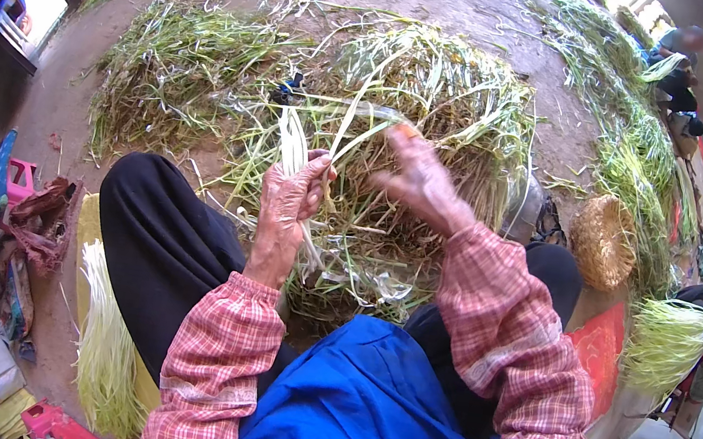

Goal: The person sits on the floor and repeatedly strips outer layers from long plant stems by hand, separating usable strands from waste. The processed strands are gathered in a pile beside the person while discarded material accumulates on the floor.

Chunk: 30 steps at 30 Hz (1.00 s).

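My left hand [281, 216] is closed around a small bundle of pale stalks [293, 140], probably blanched chives. Their white ends rise above the fist, and thinner ends hang below it. Two long pale-green leaves [355, 109] spread up and right from between its thumb and finger. To the right, my right hand [425, 176] is blurred by motion, its fingertips near the end of one leaf; whether it grips anything is unclear. Something orange shows at a fingertip. Beneath both hands lies a heap of leafy stalks with dry brown trimmings [437, 90].
Trimmed pale stalks [111, 347] lie on a yellow sheet [90, 230] beside my left knee. A straw pad [603, 241] and red sheet [599, 349] are at right. Pink plastic stools [20, 180] stand left. Other people sit along the room's edges, one near a pale-green bundle [667, 345].
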Each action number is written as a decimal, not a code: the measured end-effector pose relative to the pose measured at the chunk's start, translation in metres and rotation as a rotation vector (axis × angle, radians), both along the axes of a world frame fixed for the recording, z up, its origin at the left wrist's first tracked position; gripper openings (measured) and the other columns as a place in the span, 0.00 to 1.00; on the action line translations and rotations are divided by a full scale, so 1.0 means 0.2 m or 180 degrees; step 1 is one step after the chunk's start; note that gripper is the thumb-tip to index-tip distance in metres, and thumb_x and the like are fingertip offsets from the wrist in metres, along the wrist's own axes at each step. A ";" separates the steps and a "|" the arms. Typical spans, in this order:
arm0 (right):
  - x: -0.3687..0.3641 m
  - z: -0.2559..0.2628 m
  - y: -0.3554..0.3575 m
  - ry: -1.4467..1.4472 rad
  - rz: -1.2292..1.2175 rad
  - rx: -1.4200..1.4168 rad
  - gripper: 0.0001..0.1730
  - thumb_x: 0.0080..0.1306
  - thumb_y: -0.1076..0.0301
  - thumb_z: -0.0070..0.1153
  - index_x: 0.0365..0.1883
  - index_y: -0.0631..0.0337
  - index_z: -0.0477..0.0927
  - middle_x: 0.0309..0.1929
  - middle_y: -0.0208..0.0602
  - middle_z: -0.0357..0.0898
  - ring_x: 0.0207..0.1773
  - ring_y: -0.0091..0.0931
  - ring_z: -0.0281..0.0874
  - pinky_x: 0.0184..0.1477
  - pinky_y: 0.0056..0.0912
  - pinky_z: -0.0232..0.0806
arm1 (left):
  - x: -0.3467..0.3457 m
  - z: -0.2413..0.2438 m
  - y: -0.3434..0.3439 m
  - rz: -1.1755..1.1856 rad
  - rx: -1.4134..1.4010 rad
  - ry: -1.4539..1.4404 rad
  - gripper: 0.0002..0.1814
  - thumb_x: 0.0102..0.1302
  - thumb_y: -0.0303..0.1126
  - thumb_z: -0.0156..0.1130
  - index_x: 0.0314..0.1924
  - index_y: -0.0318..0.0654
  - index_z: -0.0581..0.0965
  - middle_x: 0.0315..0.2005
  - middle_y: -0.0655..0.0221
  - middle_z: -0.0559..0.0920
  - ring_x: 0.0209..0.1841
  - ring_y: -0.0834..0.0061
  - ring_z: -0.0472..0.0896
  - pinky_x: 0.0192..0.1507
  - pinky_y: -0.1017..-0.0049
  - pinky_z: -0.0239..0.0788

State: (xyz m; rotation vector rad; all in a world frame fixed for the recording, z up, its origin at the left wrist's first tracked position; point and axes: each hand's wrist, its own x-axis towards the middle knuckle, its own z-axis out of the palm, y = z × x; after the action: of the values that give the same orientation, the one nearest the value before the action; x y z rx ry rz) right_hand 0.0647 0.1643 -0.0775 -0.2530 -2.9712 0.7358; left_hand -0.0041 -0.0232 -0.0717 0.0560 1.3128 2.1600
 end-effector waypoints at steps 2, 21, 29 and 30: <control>-0.02 0.10 0.06 -0.0259 -0.0782 -0.0040 0.35 0.59 0.56 0.48 0.62 0.61 0.54 0.62 0.53 0.52 0.63 0.38 0.53 0.60 0.39 0.56 | 0.00 0.03 -0.03 0.0101 -0.0015 -0.0005 0.09 0.58 0.29 0.59 0.39 0.34 0.73 0.21 0.73 0.78 0.11 0.94 0.63 0.09 0.92 0.46; -0.03 0.05 -0.23 0.0516 -0.0399 -0.4895 0.15 0.66 0.57 0.44 0.35 0.57 0.77 0.39 0.32 0.79 0.40 0.22 0.75 0.34 0.25 0.69 | 0.04 0.00 0.00 0.0439 -0.0083 -0.0183 0.09 0.58 0.31 0.61 0.38 0.38 0.75 0.19 0.79 0.73 0.13 0.92 0.62 0.10 0.91 0.47; -0.03 0.05 -0.23 0.0140 -0.0216 -0.4789 0.14 0.68 0.59 0.42 0.37 0.59 0.76 0.18 0.19 0.69 0.21 0.13 0.68 0.23 0.17 0.64 | -0.04 0.02 -0.05 0.0511 0.0168 -0.0114 0.05 0.62 0.28 0.55 0.35 0.35 0.74 0.24 0.67 0.80 0.11 0.92 0.62 0.08 0.91 0.45; -0.02 0.07 -0.24 0.0019 -0.0063 -0.4598 0.15 0.68 0.60 0.43 0.40 0.60 0.76 0.17 0.18 0.66 0.19 0.12 0.65 0.22 0.16 0.63 | -0.05 0.01 -0.05 0.0460 0.0154 -0.0049 0.05 0.62 0.29 0.55 0.35 0.35 0.74 0.23 0.68 0.79 0.11 0.92 0.62 0.08 0.91 0.45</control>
State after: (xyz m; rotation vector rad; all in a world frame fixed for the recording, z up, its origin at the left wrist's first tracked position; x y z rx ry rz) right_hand 0.0613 0.1164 -0.0645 -0.2969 -1.8059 2.6107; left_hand -0.0137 -0.0337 -0.0691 -0.0375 1.2911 2.3088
